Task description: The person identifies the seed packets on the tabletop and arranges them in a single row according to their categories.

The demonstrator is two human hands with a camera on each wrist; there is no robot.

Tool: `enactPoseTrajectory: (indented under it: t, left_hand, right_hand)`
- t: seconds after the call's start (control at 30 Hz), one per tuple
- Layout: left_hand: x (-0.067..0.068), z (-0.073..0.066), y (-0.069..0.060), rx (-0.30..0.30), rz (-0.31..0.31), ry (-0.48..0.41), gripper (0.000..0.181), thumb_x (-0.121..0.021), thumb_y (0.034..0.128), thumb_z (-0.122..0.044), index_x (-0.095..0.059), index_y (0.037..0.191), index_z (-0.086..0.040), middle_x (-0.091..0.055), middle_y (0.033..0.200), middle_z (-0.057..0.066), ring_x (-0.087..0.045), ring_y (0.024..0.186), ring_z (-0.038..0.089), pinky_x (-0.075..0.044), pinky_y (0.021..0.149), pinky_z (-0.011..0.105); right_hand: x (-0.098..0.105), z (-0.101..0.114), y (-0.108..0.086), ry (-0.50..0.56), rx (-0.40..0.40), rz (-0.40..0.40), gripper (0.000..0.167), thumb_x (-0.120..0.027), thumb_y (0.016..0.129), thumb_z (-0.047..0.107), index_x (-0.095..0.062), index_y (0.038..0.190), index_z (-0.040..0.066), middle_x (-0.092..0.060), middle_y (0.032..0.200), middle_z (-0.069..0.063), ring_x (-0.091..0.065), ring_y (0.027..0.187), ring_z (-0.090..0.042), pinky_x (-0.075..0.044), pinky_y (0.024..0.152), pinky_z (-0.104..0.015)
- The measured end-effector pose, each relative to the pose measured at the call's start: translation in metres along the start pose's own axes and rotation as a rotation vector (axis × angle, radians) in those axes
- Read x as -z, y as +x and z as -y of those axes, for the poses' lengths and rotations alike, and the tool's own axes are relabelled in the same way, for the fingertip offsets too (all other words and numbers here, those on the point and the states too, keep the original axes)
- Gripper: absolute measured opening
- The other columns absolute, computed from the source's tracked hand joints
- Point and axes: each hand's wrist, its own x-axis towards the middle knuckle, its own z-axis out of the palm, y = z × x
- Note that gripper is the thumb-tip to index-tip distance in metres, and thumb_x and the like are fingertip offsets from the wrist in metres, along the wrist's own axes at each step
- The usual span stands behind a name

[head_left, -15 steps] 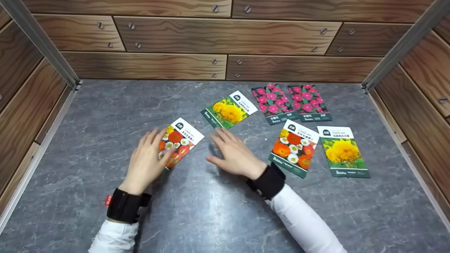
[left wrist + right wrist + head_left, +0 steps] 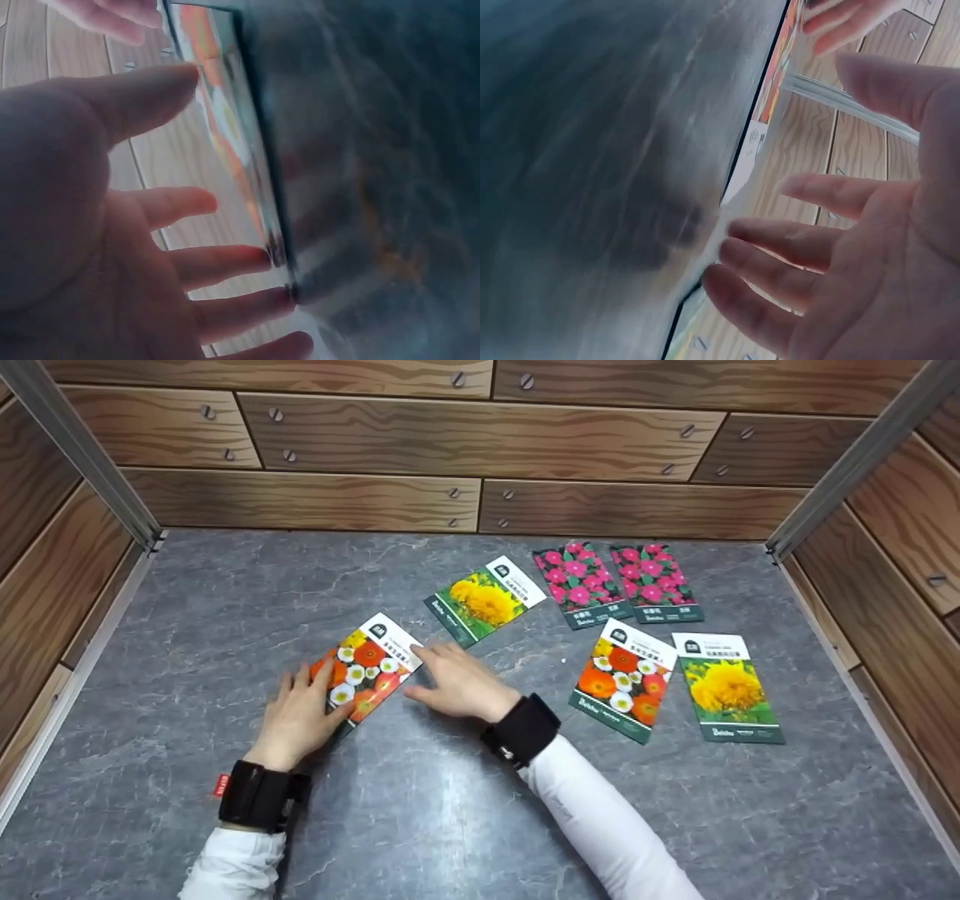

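A seed packet [image 2: 375,667] with orange, yellow and white flowers lies slanted on the table, left of the middle. My left hand [image 2: 296,720] rests over its left and lower part, covering some of the picture. In the left wrist view the left fingers [image 2: 217,266] are spread and fairly straight, with the thumb near the packet's edge. Beside the packet's white upper right end is my right hand [image 2: 465,682], its index fingertip at the edge. The right wrist view shows the right fingers [image 2: 780,244] extended and pinching nothing.
Just beyond lies a yellow-flower packet [image 2: 486,600], slanted. On the right are two pink-flower packets, one left [image 2: 581,585] and one right [image 2: 656,583], another orange-flower packet [image 2: 625,681] and another yellow-flower packet [image 2: 727,688]. Wood-patterned walls [image 2: 480,442] enclose the grey table [image 2: 450,825].
My right hand has moved left and slightly down to the packet's upper right edge. The left hand has slid slightly down and left, uncovering more of the packet.
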Motion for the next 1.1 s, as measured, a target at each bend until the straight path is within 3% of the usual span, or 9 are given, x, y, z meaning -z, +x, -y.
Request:
enactPoseTrajectory:
  t: [0.17,0.23,0.37,0.47,0.57,0.7,0.8,0.97,1.1]
  left_hand:
    - [-0.005,-0.007,-0.006,-0.038,-0.101,0.036,0.083,-0.076,0.0963,-0.038,-0.037,0.160,0.000,-0.046,0.144,0.044,-0.049,0.132,0.064,-0.054,0.096,0.075]
    - [-0.007,-0.012,-0.008,-0.049,-0.149,0.017,0.090,-0.083,0.0895,-0.038,-0.040,0.158,0.001,-0.050,0.134,0.041,-0.054,0.122,0.059,-0.057,0.089,0.070]
    - [-0.012,-0.024,-0.011,-0.067,-0.223,-0.050,0.099,-0.091,0.0810,-0.035,-0.041,0.155,0.006,-0.049,0.127,0.035,-0.055,0.115,0.052,-0.058,0.087,0.064]
    - [-0.014,-0.033,-0.012,-0.089,-0.270,-0.130,0.090,-0.090,0.0836,-0.023,-0.042,0.154,0.007,-0.048,0.127,0.031,-0.057,0.117,0.049,-0.057,0.092,0.062]
    - [-0.013,-0.039,-0.014,-0.107,-0.316,-0.194,0.073,-0.084,0.0889,-0.015,-0.048,0.150,0.003,-0.053,0.124,0.027,-0.060,0.115,0.046,-0.056,0.093,0.060]
    - [-0.009,-0.043,-0.016,-0.115,-0.370,-0.242,0.049,-0.074,0.0989,-0.023,-0.057,0.141,-0.003,-0.068,0.121,0.024,-0.069,0.105,0.043,-0.057,0.085,0.059]
    - [-0.004,-0.047,-0.019,-0.108,-0.394,-0.295,0.036,-0.063,0.1061,-0.029,-0.064,0.135,-0.006,-0.076,0.116,0.020,-0.073,0.098,0.040,-0.056,0.080,0.058]
    - [0.001,-0.055,-0.024,-0.148,-0.420,-0.381,0.028,-0.059,0.1079,-0.022,-0.071,0.127,-0.006,-0.080,0.103,0.018,-0.074,0.084,0.033,-0.057,0.073,0.049]
    - [-0.003,-0.060,-0.026,-0.225,-0.448,-0.450,0.025,-0.064,0.1037,-0.010,-0.070,0.126,-0.001,-0.076,0.088,0.017,-0.062,0.064,0.018,-0.048,0.060,0.028]
  right_hand:
    - [-0.004,0.008,0.005,0.055,-0.017,-0.049,0.076,-0.064,0.103,0.042,-0.036,0.163,0.004,-0.047,0.161,-0.028,-0.042,0.153,-0.043,-0.033,0.131,-0.053]
    - [-0.003,0.008,0.005,0.101,-0.035,-0.097,0.074,-0.065,0.103,0.038,-0.038,0.160,-0.002,-0.051,0.156,-0.029,-0.047,0.149,-0.043,-0.035,0.130,-0.052]
    - [-0.003,0.003,0.005,0.145,-0.080,-0.167,0.073,-0.066,0.102,0.033,-0.040,0.157,-0.007,-0.054,0.150,-0.031,-0.051,0.143,-0.044,-0.039,0.127,-0.052]
    - [-0.001,-0.003,0.005,0.121,-0.108,-0.183,0.069,-0.066,0.102,0.030,-0.043,0.156,-0.006,-0.055,0.149,-0.031,-0.053,0.141,-0.043,-0.042,0.124,-0.052]
    - [0.003,-0.009,0.003,0.155,-0.117,-0.208,0.049,-0.064,0.103,0.023,-0.056,0.143,-0.003,-0.064,0.139,-0.026,-0.061,0.132,-0.041,-0.049,0.117,-0.052]
    - [0.014,-0.017,-0.004,0.245,-0.078,-0.258,0.024,-0.062,0.103,0.017,-0.064,0.122,0.002,-0.071,0.110,-0.017,-0.067,0.104,-0.032,-0.056,0.096,-0.047]
    - [0.023,-0.020,-0.011,0.298,-0.008,-0.279,0.018,-0.060,0.104,0.015,-0.063,0.116,0.003,-0.063,0.094,-0.010,-0.057,0.086,-0.024,-0.050,0.081,-0.038]
    - [0.038,-0.024,-0.028,0.410,0.098,-0.312,0.020,-0.059,0.104,0.012,-0.065,0.120,0.001,-0.067,0.100,-0.012,-0.051,0.082,-0.017,-0.044,0.079,-0.029]
    - [0.044,-0.026,-0.040,0.543,0.140,-0.372,0.026,-0.062,0.103,0.009,-0.067,0.126,-0.002,-0.073,0.112,-0.020,-0.058,0.090,-0.013,-0.049,0.081,-0.024]
